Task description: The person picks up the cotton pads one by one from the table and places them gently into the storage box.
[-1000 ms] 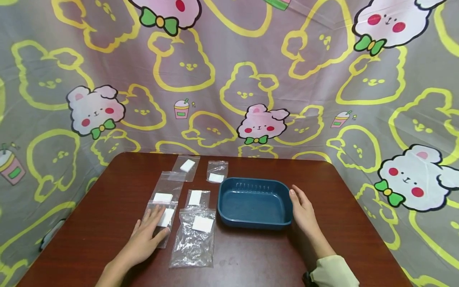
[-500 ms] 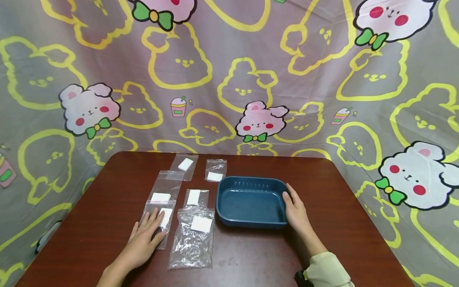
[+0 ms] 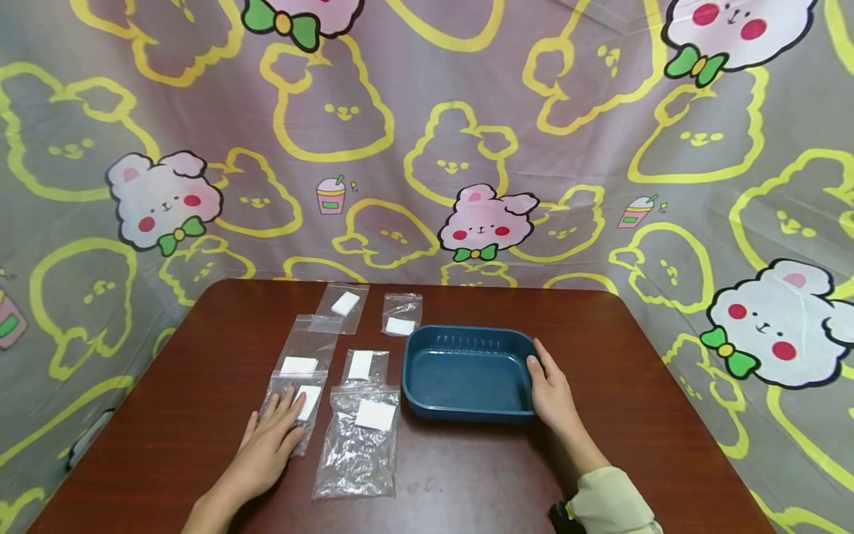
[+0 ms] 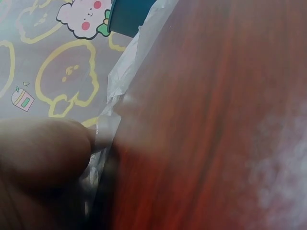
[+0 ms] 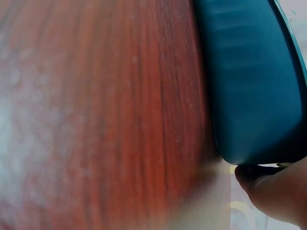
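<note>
My left hand [image 3: 265, 437] lies flat with spread fingers on a clear zip bag [image 3: 308, 434] holding a white block. In the left wrist view, my thumb [image 4: 48, 153] is beside the bag's edge. Around it lie more bags: a large crinkled zip bag [image 3: 356, 467], a small one behind it with a white block [image 3: 361, 365], and others further back [image 3: 310, 337]. At the table's middle right stands a deep blue rectangular dish [image 3: 467, 414] with nothing in it. My right hand [image 3: 555, 393] grips its right end, thumb at the rim; the other fingers are partly hidden.
The brown wooden table [image 3: 200, 356] ends at a patterned cloth [image 3: 394, 148] hanging behind and at both sides. Two more bags, a zip bag [image 3: 356, 323] and a smaller zip bag [image 3: 403, 302], lie near the back edge.
My right hand has moved left, from beside the dish onto its right rim, and now grips it. My left hand stays on the bag. The view has shifted slightly.
</note>
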### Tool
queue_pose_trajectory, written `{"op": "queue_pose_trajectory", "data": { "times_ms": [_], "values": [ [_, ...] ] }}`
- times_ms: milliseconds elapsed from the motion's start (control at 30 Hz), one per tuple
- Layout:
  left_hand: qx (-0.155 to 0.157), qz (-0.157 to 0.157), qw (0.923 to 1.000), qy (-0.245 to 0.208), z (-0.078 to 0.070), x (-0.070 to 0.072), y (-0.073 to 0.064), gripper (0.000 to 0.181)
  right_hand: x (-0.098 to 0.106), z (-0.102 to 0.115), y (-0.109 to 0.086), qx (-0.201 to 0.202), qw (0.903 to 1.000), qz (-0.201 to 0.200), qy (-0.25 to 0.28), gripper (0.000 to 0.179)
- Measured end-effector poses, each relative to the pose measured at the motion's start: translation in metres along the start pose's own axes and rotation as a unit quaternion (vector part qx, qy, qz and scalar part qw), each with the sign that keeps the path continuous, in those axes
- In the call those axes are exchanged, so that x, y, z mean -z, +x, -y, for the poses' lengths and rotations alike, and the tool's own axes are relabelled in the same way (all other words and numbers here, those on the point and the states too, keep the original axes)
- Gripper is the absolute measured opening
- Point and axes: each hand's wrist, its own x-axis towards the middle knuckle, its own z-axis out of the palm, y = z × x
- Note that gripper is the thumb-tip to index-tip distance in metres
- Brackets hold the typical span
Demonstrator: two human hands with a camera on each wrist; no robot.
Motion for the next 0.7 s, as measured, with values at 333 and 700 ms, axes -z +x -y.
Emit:
{"op": "queue_pose_trajectory", "data": {
  "times_ms": [333,700],
  "values": [
    [0.009,0.000,0.9998,0.015,-0.0025,-0.0006,0.0019,0.053,0.0011,0.0006,-0.0004,-0.005,1.0000,0.007,-0.001,0.052],
    [-0.011,-0.036,0.9992,0.014,-0.0018,-0.0035,0.0028,0.049,0.0020,0.0010,-0.0012,-0.010,0.9999,0.007,-0.005,0.053]
  ]
}}
